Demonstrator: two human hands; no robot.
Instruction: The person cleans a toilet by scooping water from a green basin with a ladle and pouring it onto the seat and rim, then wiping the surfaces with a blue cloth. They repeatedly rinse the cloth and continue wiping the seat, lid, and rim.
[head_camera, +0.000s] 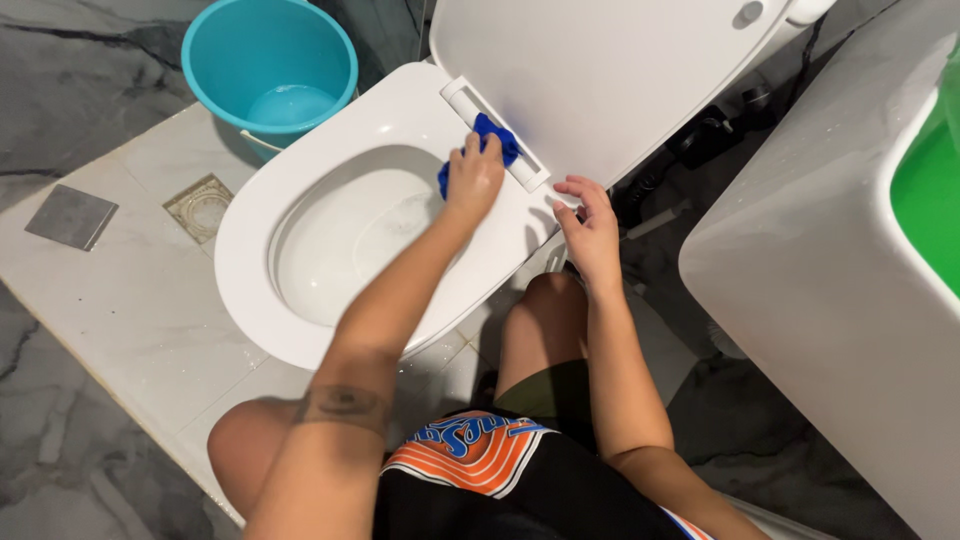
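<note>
While the person crouches in front of the toilet (300, 330), the left hand (473, 180) presses a blue cloth (497, 135) against the hinge bar (492, 133) at the back of the seat. The cloth is bunched, with no clear long axis of its own; it lies across the hinge bar, which runs from upper left to lower right along the foot of the raised lid (610, 70). One part of the cloth shows beyond the fingertips, up and to the right of the hand, and a smaller part hangs out under the thumb side toward the bowl. The left fingers are curled together, clamped on the cloth, palm down.

The right hand (588, 225) rests just right of the hinge bar's lower end, on the rear edge of the seat, fingers bent and slightly apart, holding nothing. It lies near the left hand but does not touch it or the cloth.

The seat is down, the lid stands up, and water shows in the bowl. A teal bucket (270, 60) with some water in it stands on the pale floor tiles behind the toilet at upper left; a square drain (200, 207) and a grey square plate (71, 217) lie in the floor to the left. A white basin (830, 260) with a green inside stands at right. No packages or signs can be made out
</note>
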